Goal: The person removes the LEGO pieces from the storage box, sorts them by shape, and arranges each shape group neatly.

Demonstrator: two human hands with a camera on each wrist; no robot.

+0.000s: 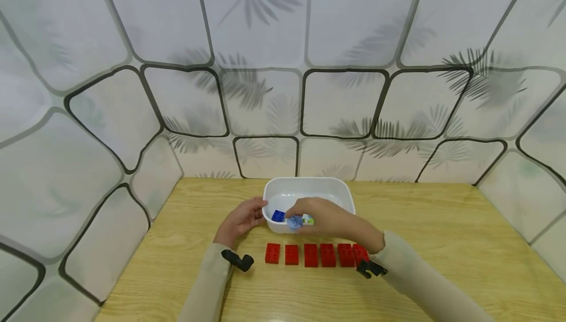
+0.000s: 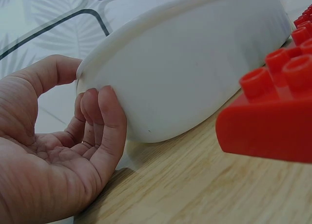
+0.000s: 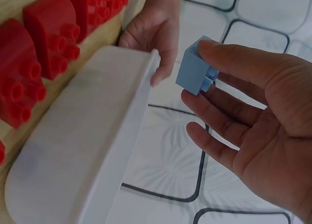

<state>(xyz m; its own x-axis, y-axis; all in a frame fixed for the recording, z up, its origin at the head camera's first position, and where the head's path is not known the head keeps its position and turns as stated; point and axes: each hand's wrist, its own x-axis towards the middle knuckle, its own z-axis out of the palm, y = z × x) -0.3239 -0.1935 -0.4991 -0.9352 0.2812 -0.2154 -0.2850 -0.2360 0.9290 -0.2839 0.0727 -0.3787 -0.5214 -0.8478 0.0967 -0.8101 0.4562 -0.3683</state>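
A white plastic tub (image 1: 309,180) stands on the table. My left hand (image 1: 243,219) grips it at the left end, thumb at the rim and fingers bent against the outer wall in the left wrist view. Over the tub, my right hand (image 1: 325,218) pinches a light blue toy brick (image 3: 194,68) between thumb and fingertips; in the right wrist view the brick is above the rim, its studs facing the palm. Inside the tub lie a dark blue brick (image 1: 278,216) and a white-and-green piece (image 1: 308,219), the latter partly hidden by the right hand.
In front of the tub several red bricks run in a row, from the leftmost red brick (image 1: 272,253) to the rightmost red brick (image 1: 360,253) near the right wrist. A patterned wall covering (image 1: 269,101) rises behind the wooden table (image 1: 420,228).
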